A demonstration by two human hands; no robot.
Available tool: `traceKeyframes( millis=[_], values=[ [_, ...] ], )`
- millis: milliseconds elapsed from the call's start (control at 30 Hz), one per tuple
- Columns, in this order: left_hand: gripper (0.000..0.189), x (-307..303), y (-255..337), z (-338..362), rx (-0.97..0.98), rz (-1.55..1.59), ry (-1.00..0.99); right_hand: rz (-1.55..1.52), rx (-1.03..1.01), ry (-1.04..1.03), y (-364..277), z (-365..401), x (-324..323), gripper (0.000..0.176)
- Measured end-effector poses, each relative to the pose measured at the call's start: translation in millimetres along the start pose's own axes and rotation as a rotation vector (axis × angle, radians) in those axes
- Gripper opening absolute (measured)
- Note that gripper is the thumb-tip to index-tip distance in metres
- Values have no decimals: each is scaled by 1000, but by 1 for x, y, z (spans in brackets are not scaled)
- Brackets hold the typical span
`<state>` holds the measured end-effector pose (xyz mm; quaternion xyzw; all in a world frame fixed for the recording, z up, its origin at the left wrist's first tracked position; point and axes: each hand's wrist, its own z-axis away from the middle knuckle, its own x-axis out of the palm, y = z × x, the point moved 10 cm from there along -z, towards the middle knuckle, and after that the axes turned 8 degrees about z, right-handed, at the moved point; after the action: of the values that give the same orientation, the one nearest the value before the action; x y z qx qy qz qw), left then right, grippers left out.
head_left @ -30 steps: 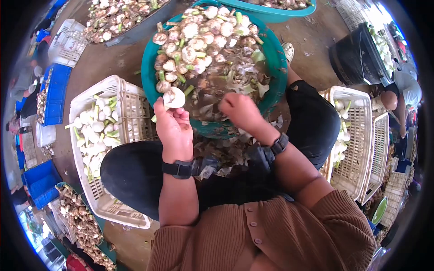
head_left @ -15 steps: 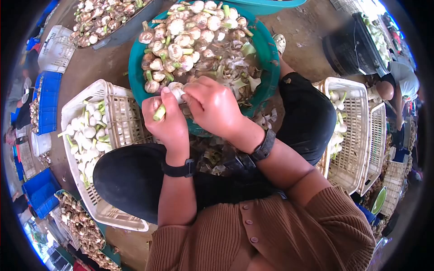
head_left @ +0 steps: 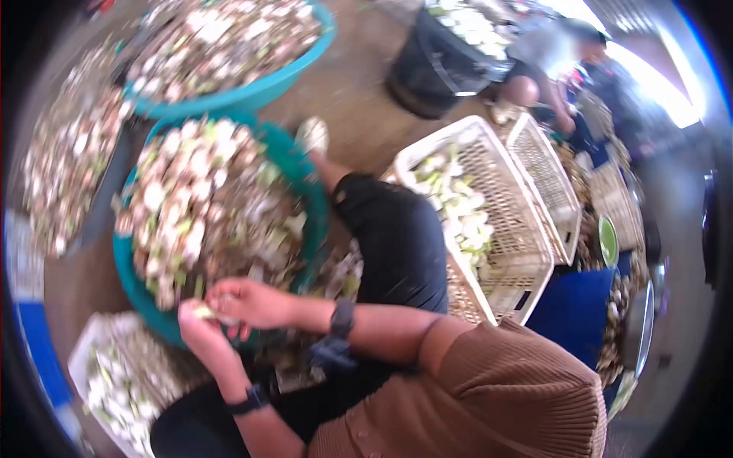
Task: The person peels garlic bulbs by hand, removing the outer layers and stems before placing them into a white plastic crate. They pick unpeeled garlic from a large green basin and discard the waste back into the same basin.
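My left hand (head_left: 200,330) is closed around a garlic bulb (head_left: 203,312) whose pale green stem sticks out by the thumb. Close against it, my right hand (head_left: 248,302) has its fingers bent onto the same bulb; motion blur hides their exact grip. Both hands are over the near rim of a green tub (head_left: 317,217). Unpeeled garlic bulbs (head_left: 179,198) with cut stems are heaped on the tub's left side, and loose skins (head_left: 263,221) lie on its right.
White crates with cleaned garlic stand on both sides: a left crate (head_left: 80,347) and a right crate (head_left: 500,179). Behind are a turquoise tub (head_left: 267,90) full of bulbs and a black bucket (head_left: 416,76). A co-worker (head_left: 534,65) bends at upper right.
The view has swung to the right, so the tub and my hands now appear farther left and the right crate nearer the middle. Both hands stay together at the garlic bulb.
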<state>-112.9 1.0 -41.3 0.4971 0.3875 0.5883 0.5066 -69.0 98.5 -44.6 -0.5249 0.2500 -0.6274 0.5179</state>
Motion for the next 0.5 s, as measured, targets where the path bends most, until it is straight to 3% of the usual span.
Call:
traceKeyframes(
  millis=[67,133,267,500],
  values=[
    [52,21,30,16,106,-63,-66,-11,60,222,6,2,-33,23],
    [50,16,37,14,98,-82,43,-288,49,447,7,15,-69,26],
    [34,-7,22,9,-68,92,215,-535,211,661,24,39,-102,31],
    [16,-6,24,11,-47,143,229,-530,202,695,33,62,-121,32]
  ],
)
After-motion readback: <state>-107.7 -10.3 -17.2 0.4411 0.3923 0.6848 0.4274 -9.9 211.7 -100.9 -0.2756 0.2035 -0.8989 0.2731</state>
